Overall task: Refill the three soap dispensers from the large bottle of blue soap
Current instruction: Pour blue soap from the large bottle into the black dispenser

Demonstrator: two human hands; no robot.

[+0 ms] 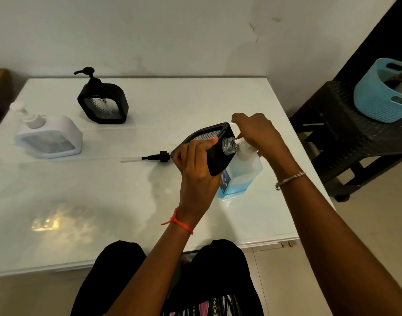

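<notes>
My left hand (195, 160) grips a black soap dispenser (218, 153) with its pump removed, tilted so its clear open neck (229, 145) points right. The neck meets the white nozzle of the large bottle of blue soap (243, 176), which stands on the white table (104, 201). My right hand (257, 131) rests on top of that bottle's pump head, fingers curled over it. The removed black pump (158, 157) with its clear tube lies on the table to the left. A second black dispenser (103, 103) and a white dispenser (49, 137) stand further left with pumps on.
A dark wicker stool (346, 133) stands right of the table and carries a light blue basket (384, 92). The wall runs along the table's far edge. My knees sit under the near edge.
</notes>
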